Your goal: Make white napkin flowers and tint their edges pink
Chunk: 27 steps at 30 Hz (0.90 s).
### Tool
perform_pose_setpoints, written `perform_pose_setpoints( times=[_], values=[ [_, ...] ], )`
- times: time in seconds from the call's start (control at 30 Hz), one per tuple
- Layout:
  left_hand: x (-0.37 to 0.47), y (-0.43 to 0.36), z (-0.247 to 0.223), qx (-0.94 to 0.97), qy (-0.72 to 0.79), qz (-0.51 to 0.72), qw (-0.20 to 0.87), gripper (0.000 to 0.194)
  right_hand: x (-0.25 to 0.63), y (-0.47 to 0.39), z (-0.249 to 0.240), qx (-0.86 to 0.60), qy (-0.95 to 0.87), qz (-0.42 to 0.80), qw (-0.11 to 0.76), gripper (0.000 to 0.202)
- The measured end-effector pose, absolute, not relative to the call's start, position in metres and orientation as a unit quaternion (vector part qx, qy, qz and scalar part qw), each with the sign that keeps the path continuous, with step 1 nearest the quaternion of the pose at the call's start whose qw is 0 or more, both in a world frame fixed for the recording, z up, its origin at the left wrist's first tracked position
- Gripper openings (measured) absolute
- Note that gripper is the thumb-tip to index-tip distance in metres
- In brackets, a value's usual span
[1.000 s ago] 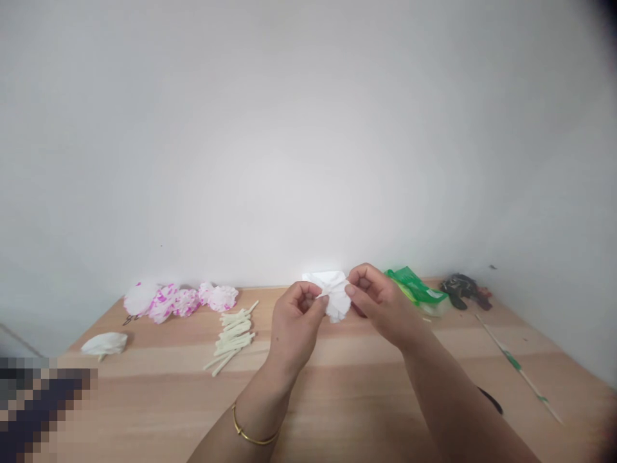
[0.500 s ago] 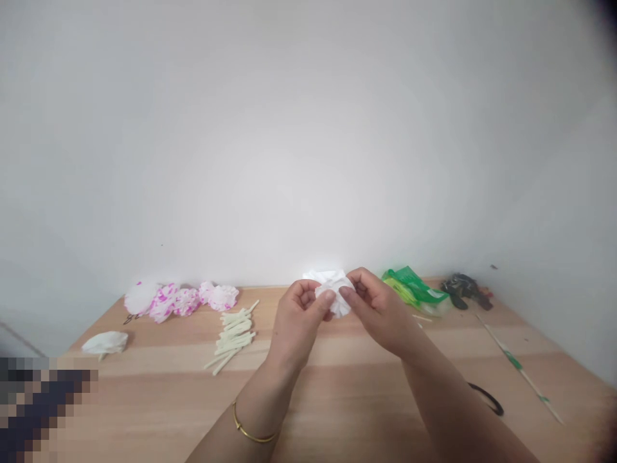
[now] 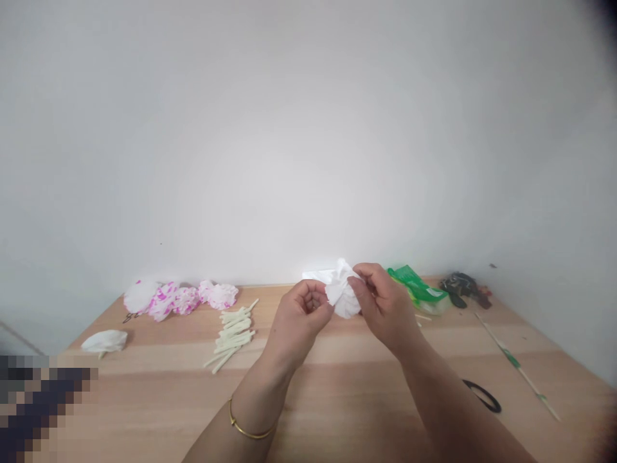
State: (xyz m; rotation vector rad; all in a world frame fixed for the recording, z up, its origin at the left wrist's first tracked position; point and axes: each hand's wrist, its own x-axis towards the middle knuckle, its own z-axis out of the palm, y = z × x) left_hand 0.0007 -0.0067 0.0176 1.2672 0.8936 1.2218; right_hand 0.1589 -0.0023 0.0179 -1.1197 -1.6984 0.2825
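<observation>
Fingers (image 3: 322, 313) pinch white paper (image 3: 345, 297) | wood bare in front | wall (image 3: 308, 161) behind

No text, brand, number or sign legible anywhere in view; only candidate is a small pale patch (image 3: 434, 292), possibly a label, on the crumpled green packet (image 3: 415, 283) near the back of the wooden table (image 3: 357, 392), too small and blurred to read.

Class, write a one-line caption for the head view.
Two hands, left and right, pinch crinkled white paper above a wooden table.
</observation>
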Motion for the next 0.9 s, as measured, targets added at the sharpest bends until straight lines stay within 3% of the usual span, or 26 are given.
perform_pose_setpoints(
  times=[0.2,0.33,0.6,0.8,0.9],
  values=[
    [-0.001,-0.010,0.021,0.558,0.359,0.503,0.554,0.031,0.161,-0.001,0.018,-0.456,-0.726,0.125,0.499,0.013],
    [0.007,-0.012,0.014,0.534,0.371,0.559,0.514,0.025,0.153,-0.003,0.014,-0.427,-0.756,0.129,0.479,0.011],
    [0.007,-0.012,0.013,0.548,0.413,0.597,0.414,0.022,0.151,-0.004,0.017,-0.423,-0.693,0.295,0.505,0.021],
    [0.007,-0.020,0.016,0.631,0.454,0.568,0.271,0.017,0.147,-0.006,0.018,-0.431,-0.708,0.215,0.516,0.019],
    [0.010,-0.019,0.013,0.587,0.422,0.598,0.347,0.018,0.147,-0.008,0.020,-0.439,-0.684,0.243,0.530,0.022]
  ],
)
